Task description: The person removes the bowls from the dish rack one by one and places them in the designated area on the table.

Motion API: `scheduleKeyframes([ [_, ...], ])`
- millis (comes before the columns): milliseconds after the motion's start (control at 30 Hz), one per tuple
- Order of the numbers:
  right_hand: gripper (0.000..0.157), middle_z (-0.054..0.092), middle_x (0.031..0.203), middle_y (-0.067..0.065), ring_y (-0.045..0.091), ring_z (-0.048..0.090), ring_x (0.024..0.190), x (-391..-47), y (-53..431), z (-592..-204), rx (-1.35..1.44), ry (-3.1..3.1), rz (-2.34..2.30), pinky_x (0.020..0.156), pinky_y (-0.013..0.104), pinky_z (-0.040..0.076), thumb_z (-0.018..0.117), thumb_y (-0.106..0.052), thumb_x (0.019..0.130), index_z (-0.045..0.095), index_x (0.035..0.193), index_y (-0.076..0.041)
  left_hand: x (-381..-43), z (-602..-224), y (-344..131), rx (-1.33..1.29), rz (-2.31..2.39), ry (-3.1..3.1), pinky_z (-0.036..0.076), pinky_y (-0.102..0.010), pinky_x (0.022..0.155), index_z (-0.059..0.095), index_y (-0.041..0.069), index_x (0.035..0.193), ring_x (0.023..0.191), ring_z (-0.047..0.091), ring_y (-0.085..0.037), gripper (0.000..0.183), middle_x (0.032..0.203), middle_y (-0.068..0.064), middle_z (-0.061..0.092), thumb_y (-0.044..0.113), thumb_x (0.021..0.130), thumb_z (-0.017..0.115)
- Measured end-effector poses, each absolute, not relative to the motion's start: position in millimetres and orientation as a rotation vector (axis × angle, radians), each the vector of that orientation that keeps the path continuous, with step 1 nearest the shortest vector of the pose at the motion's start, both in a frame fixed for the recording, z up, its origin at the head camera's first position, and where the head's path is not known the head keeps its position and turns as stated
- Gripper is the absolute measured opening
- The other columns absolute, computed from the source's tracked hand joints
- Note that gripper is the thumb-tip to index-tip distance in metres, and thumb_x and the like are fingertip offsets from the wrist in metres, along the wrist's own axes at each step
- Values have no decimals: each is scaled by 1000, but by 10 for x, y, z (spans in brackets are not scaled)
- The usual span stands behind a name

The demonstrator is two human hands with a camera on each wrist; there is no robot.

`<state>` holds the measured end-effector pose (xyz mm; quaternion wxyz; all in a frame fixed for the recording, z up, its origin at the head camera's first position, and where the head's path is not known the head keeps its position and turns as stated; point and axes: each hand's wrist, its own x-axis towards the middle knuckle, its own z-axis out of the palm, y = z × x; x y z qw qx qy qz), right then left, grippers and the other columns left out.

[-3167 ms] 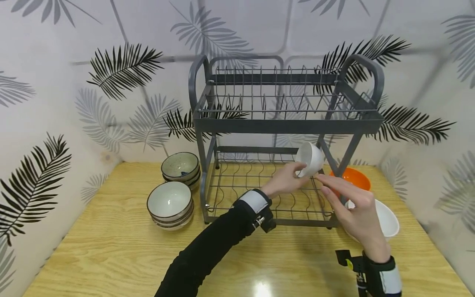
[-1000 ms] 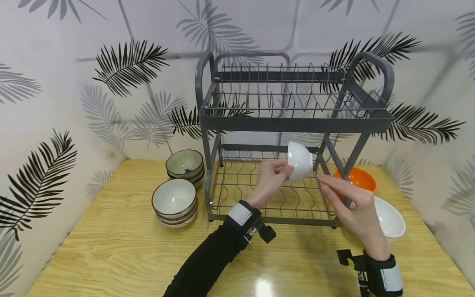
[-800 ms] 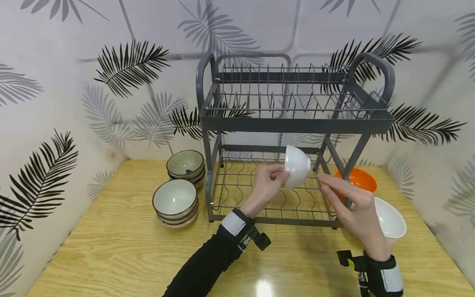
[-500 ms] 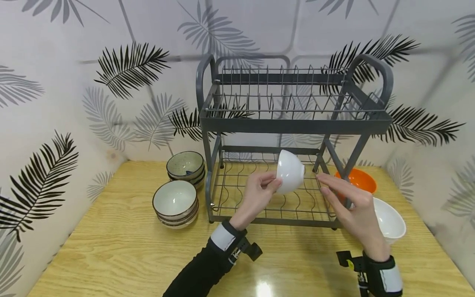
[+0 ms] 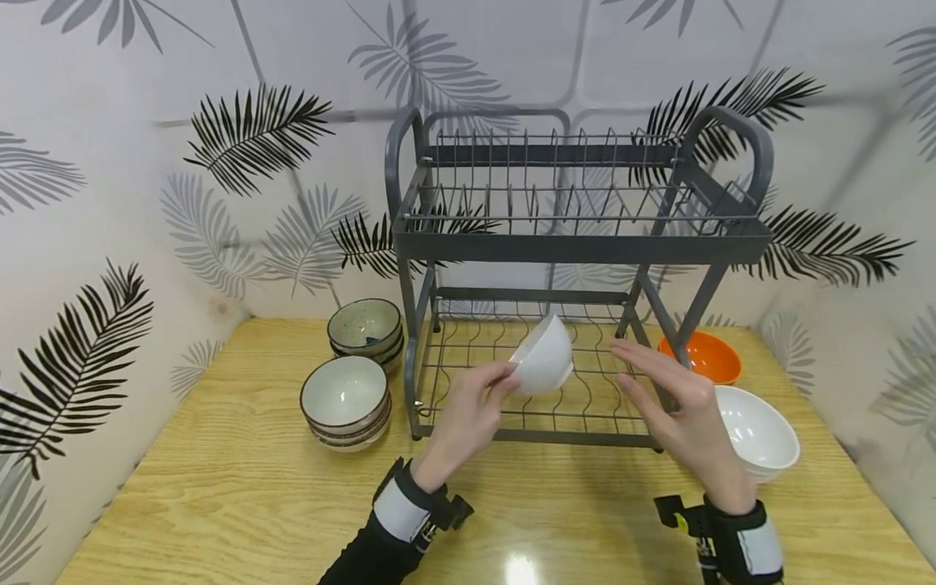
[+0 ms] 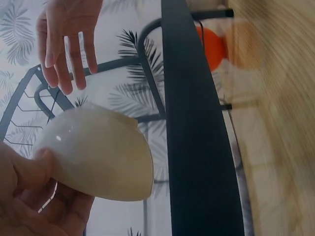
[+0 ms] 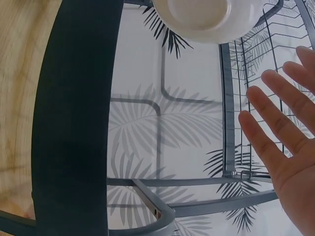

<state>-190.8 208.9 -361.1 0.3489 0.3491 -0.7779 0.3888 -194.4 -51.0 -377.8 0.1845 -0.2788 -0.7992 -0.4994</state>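
A small white bowl [image 5: 547, 357] is tilted in front of the dish rack's lower shelf [image 5: 468, 370]. My left hand [image 5: 468, 410] pinches its rim between thumb and fingers. The left wrist view shows the bowl [image 6: 98, 152] from the outside, the thumb lying against its wall. To the right of the bowl, my right hand [image 5: 680, 410] is held with straight fingers and nothing in them. Its spread fingers [image 7: 275, 123] stand apart from the bowl's foot [image 7: 199, 12] in the right wrist view.
A two-tier grey dish rack [image 5: 581, 248] stands at the back. Left of it are stacked brown-rimmed bowls [image 5: 344, 394] and speckled green bowls [image 5: 364, 325]. An orange bowl [image 5: 709, 357] and a larger white bowl [image 5: 760, 435] sit on the right, partly behind my right hand.
My left hand has drawn the small white bowl left and toward me, turning its opening from sideways to up-left. The right hand has shifted slightly left with its fingers parting more.
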Motion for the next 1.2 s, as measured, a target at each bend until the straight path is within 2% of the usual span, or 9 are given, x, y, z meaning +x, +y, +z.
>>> scheduleKeyframes([
  [167,54,69,130,18,-3,55,132,-1912,2027,-3647,930,-2057,1019,111,13,43,73,18,74,67,126,5,-1884,-3803,-602,-898,-1095,-2263,63,-35,83,73,-1,104,93,75,-25,13,101,-15,77,-1,94,64],
  [267,60,66,134,21,-3,50,136,-1893,1980,-3660,952,-2102,1030,114,14,40,75,17,74,63,131,3,-1833,-3791,-637,-943,-923,-2302,63,-33,87,73,2,105,96,75,-24,16,102,-12,77,-2,92,66],
  [433,70,59,143,21,2,45,143,-1878,1894,-3675,1061,-2153,1020,116,16,38,78,17,72,58,137,1,-1765,-3756,-674,-1025,-667,-2344,63,-28,83,74,8,108,92,74,-18,22,102,-6,77,1,87,72],
  [567,67,59,145,15,8,43,146,-1879,1848,-3698,1160,-2192,1010,118,17,36,79,15,73,61,136,-2,-1753,-3737,-697,-1084,-552,-2348,62,-25,82,76,12,109,93,73,-15,24,102,-2,76,3,86,74],
  [700,56,67,134,12,10,45,145,-1876,1824,-3722,1232,-2220,1011,119,16,34,79,12,74,68,127,-4,-1755,-3721,-737,-1139,-521,-2357,61,-27,86,76,13,110,97,72,-15,30,104,0,76,-1,83,74],
  [833,46,75,119,10,10,53,138,-1875,1807,-3721,1269,-2235,997,122,19,31,79,13,73,75,115,-5,-1762,-3711,-788,-1179,-514,-2376,61,-28,89,76,13,111,99,71,-16,34,104,0,75,-4,82,74],
  [933,43,78,110,7,17,65,125,-1880,1790,-3714,1291,-2225,960,122,22,33,80,14,71,77,108,-7,-1770,-3709,-816,-1216,-520,-2370,60,-28,90,76,13,110,98,71,-15,34,102,1,75,-6,82,73],
  [1067,43,79,103,6,24,73,105,-1875,1760,-3704,1319,-2207,920,113,18,43,81,15,69,78,103,-10,-1778,-3700,-852,-1267,-546,-2328,59,-26,93,77,12,109,97,70,-14,39,101,1,74,-12,78,71],
  [1200,43,79,101,5,20,75,95,-1842,1737,-3697,1311,-2226,898,99,11,51,78,17,70,77,103,-11,-1788,-3694,-883,-1290,-566,-2298,57,-26,97,77,12,108,100,70,-15,45,102,0,74,-17,74,70],
])
